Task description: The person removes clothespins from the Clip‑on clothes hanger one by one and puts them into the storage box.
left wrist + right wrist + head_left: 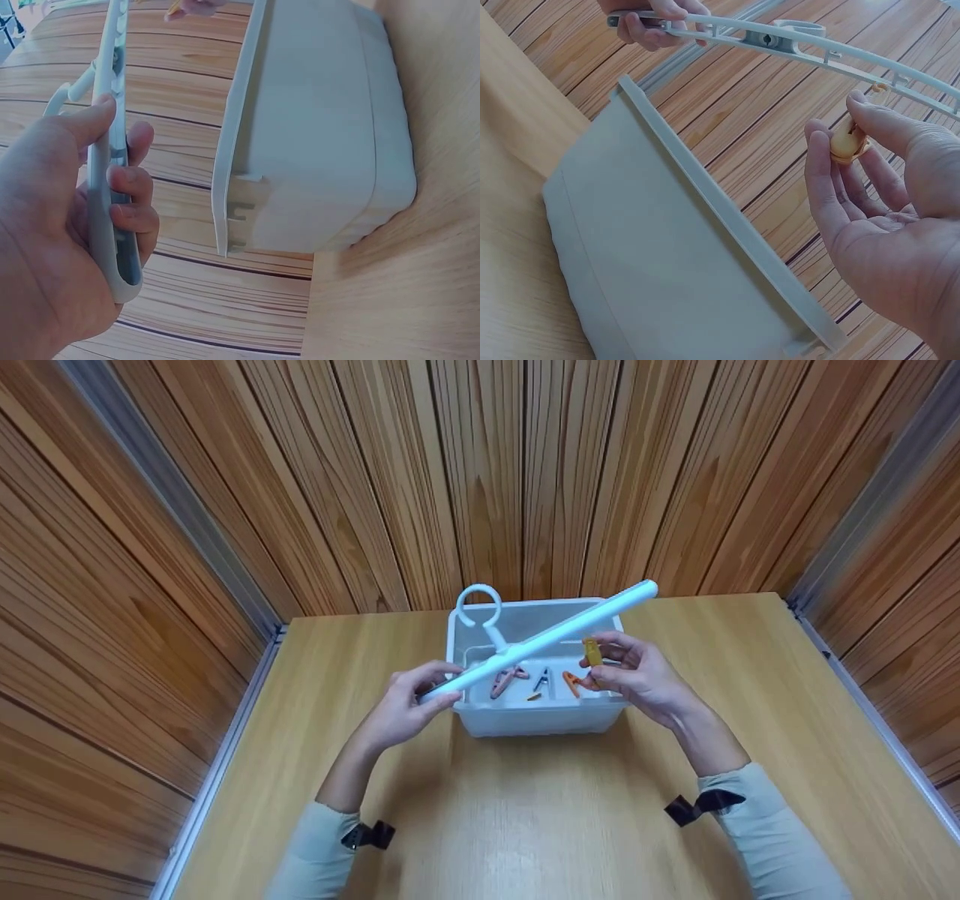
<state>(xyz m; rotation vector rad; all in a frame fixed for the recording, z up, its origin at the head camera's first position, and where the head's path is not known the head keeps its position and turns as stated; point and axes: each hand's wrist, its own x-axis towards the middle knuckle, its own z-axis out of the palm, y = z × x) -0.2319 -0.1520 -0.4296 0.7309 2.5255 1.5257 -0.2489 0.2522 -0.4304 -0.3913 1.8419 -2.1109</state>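
My left hand (405, 706) grips one end of a pale plastic clothes hanger (562, 630), thumb on one side and fingers on the other. The hanger slants up to the right above a white bin, its round hook (481, 594) pointing away. In the left wrist view the ribbed, hollow underside of the hanger (120, 150) shows beside the curled fingers. My right hand (637, 675) pinches a yellow clothespin (592, 652) between thumb and fingers, just below the hanger's right half. Seen from the right wrist, the clothespin (847, 141) has its upper end close to the hanger bar.
The white bin (536, 723) stands at the back of the wooden table (495, 817). Inside lie a pink clothespin (506, 681), a blue-grey clothespin (543, 678), an orange clothespin (572, 684) and a small yellow-brown piece (534, 697). Wood-panelled walls (495, 472) enclose the table at the back and sides.
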